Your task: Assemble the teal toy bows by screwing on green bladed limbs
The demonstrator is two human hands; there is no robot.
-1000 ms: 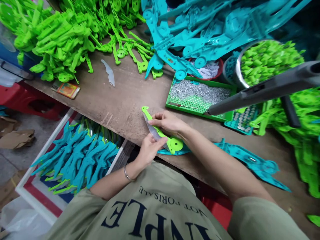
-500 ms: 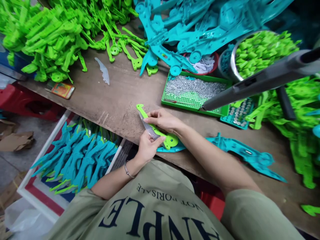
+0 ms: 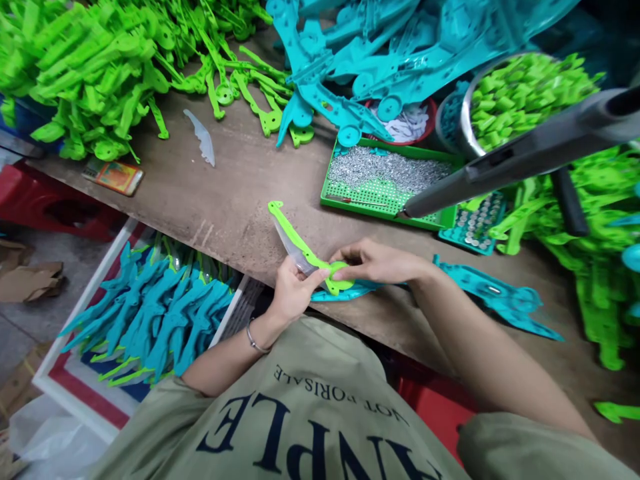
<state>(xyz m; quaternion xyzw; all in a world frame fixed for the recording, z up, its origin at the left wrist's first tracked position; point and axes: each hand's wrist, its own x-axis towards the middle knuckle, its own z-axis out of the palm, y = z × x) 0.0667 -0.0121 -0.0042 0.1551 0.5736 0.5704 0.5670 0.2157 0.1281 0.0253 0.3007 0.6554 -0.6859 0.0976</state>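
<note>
**Two hands meet on a slanting green part at the table's near edge**

The left hand [image 3: 291,291] is clamped on the green part [image 3: 295,235], its thumb laid over the top near the round end and its fingers curled beneath. Its forearm rises from the lower left, a bracelet [image 3: 254,340] at the wrist. The right hand [image 3: 379,262] comes in from the opposite side, elbow bent, back of the hand upward and fingers aimed left. Its thumb and fingertips touch the disc-shaped end; whether they pinch it, or some small piece upon it, cannot be told. The hands are close together but apart, with the disc end between them.

The green part's long axis runs diagonally: the hooked tip points up and left, away from the person, while the disc lies down and right, toward the shirt [image 3: 300,407]. A translucent blade [image 3: 291,248] follows its lower-left side, partly covered by the left hand.

The green part is held above the near edge of the table [image 3: 240,200]. A teal piece [image 3: 500,293] lies behind the right forearm, and a green tray [image 3: 370,207] of small metal pieces stands beyond the right hand.
</note>
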